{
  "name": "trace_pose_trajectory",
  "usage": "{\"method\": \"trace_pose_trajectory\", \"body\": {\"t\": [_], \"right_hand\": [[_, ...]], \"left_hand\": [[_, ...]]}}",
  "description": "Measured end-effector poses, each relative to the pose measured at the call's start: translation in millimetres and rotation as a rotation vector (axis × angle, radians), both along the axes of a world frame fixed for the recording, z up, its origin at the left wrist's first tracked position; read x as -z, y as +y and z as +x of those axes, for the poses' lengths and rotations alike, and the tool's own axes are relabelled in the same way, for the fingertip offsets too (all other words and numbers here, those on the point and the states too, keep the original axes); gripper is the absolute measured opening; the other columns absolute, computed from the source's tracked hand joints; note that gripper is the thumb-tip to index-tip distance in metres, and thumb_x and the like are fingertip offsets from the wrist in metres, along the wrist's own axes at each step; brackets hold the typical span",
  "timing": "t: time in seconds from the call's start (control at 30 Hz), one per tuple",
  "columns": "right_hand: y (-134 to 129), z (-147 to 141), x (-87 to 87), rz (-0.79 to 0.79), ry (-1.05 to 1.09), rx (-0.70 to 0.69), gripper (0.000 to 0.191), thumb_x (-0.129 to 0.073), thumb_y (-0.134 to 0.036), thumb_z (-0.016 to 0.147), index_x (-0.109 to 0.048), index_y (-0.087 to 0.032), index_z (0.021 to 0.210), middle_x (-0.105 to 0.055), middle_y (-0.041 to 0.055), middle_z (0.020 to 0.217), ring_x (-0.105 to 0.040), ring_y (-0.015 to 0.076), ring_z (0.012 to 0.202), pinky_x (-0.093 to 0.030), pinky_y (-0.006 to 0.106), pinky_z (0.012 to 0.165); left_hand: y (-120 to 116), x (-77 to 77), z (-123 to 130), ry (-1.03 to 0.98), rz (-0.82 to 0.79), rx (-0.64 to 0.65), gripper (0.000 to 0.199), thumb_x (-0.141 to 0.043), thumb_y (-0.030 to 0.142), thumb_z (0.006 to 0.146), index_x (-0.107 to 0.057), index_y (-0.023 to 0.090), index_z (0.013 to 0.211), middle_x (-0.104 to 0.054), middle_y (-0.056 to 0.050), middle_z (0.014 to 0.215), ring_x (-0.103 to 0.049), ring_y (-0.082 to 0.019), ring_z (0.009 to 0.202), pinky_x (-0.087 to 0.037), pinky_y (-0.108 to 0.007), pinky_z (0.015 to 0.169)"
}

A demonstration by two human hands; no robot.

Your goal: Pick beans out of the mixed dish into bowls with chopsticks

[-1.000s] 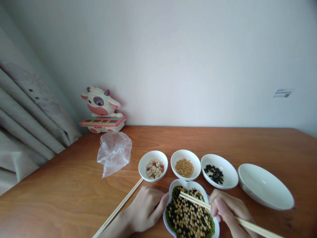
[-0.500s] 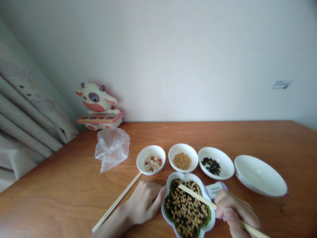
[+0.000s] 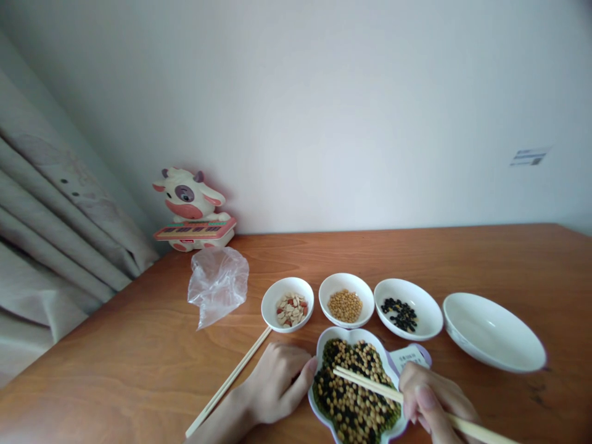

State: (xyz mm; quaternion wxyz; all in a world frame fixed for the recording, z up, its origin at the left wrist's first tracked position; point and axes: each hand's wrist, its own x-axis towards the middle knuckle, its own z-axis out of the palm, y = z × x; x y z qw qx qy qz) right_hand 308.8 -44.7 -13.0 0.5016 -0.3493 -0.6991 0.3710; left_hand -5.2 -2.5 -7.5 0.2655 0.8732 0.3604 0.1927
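Observation:
A flower-shaped tray (image 3: 314, 404) with a pale purple edge holds soybeans, black beans and green beans mixed together. Against its left rim rests my left hand (image 3: 280, 382), its fingers curled and the thumb touching the edge; whether it grips the rim is hard to make out. My right hand (image 3: 437, 401) is closed on a pair of light wooden chopsticks (image 3: 370, 383), whose tips are over the beans near the tray's middle. Behind the tray stand white bowls with pale and reddish seeds (image 3: 291, 309), soybeans (image 3: 345, 306) and black beans (image 3: 400, 314).
An empty larger white bowl (image 3: 493, 333) stands at the right. Another pair of chopsticks (image 3: 229, 381) lies left of my left hand. A crumpled clear plastic bag (image 3: 218, 285) and a cow-shaped toy keyboard (image 3: 194, 213) are at the back left, near a curtain (image 3: 65, 259).
The whole view has shifted slightly, so things appear lower and farther right. The chopstick tips in my right hand have moved a little toward me over the beans.

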Motion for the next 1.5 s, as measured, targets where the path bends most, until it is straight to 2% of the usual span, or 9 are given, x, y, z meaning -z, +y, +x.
{"method": "trace_pose_trajectory", "body": {"t": [0.27, 0.63, 0.97, 1.3, 1.5], "right_hand": [[6.2, 0.1, 13.9, -0.066, 0.057, -0.037, 0.050, -0.040, -0.039, 0.113, -0.057, -0.020, 0.070, -0.054, 0.0019, 0.066, -0.053, 0.0154, 0.061, -0.039, 0.029, 0.057], [6.8, -0.6, 10.8, -0.044, 0.070, -0.078, 0.048, -0.041, -0.041, 0.113, -0.055, -0.021, 0.071, -0.051, 0.0010, 0.066, -0.049, 0.0158, 0.061, -0.037, 0.031, 0.058], [6.0, 5.8, 22.6, -0.036, 0.030, -0.098, 0.051, -0.034, -0.042, 0.114, -0.055, -0.021, 0.072, -0.052, 0.0013, 0.068, -0.051, 0.0173, 0.065, -0.038, 0.033, 0.064], [4.2, -1.8, 16.5, -0.058, 0.097, -0.075, 0.054, -0.035, -0.041, 0.113, -0.057, -0.021, 0.068, -0.052, 0.0021, 0.064, -0.052, 0.0176, 0.060, -0.038, 0.032, 0.058], [6.5, 1.2, 15.9, -0.045, 0.028, -0.066, 0.055, -0.035, -0.039, 0.113, -0.058, -0.021, 0.066, -0.055, 0.0024, 0.063, -0.056, 0.0171, 0.060, -0.042, 0.031, 0.060]], "left_hand": [[1.1, -2.2, 1.6, -0.020, -0.023, 0.000, 0.038, -0.026, 0.036, 0.113, -0.032, 0.020, 0.079, -0.050, -0.001, 0.072, -0.038, -0.014, 0.062, -0.031, -0.030, 0.065], [2.6, 2.1, 0.4, 0.000, -0.007, -0.008, 0.039, -0.026, 0.037, 0.113, -0.033, 0.020, 0.079, -0.051, -0.001, 0.073, -0.040, -0.014, 0.063, -0.031, -0.031, 0.066], [2.7, -3.1, 2.6, 0.007, 0.023, -0.017, 0.040, -0.027, 0.036, 0.113, -0.033, 0.020, 0.077, -0.051, -0.002, 0.071, -0.040, -0.014, 0.061, -0.031, -0.030, 0.064], [2.9, 2.9, 1.5, 0.000, 0.059, -0.004, 0.039, -0.027, 0.035, 0.112, -0.034, 0.021, 0.077, -0.053, -0.003, 0.071, -0.041, -0.015, 0.059, -0.031, -0.031, 0.064], [3.4, 3.5, 2.0, 0.007, 0.063, -0.009, 0.040, -0.025, 0.037, 0.113, -0.033, 0.021, 0.077, -0.052, -0.003, 0.070, -0.040, -0.015, 0.059, -0.031, -0.031, 0.063]]}}
